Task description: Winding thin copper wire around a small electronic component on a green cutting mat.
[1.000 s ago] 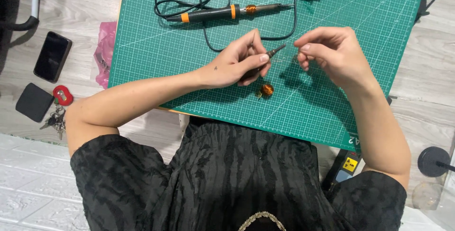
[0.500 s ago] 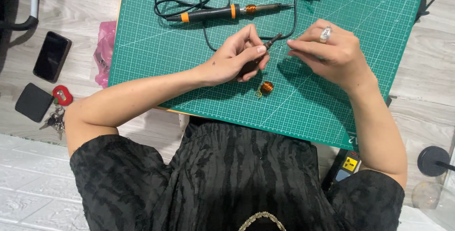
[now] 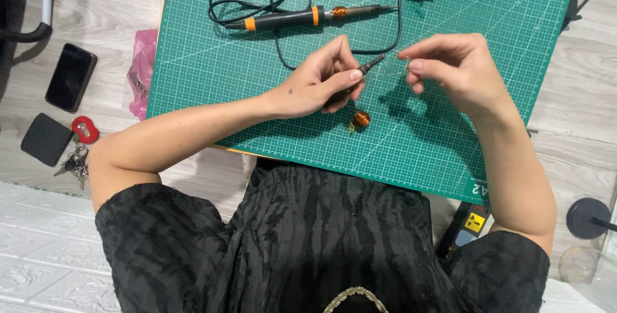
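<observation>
1. A green cutting mat (image 3: 514, 24) with a white grid is covering the tabletop.
2. Pale grey wood-look flooring (image 3: 103, 4) is showing to the left.
3. A dark phone (image 3: 71, 77), a black pouch (image 3: 45, 138) and keys (image 3: 76, 160) are lying on that floor.
4. Even light is falling, casting soft shadows.

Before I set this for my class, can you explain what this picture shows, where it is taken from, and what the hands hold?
It is one view from a camera worn on the person's head, looking down. No machine: two bare hands over a green gridded cutting mat. The left hand grips a thin dark pointed tool; the right hand pinches something too fine to make out. A small copper wire coil lies below them on the mat, and a black and orange soldering iron with its cord lies beyond.
</observation>
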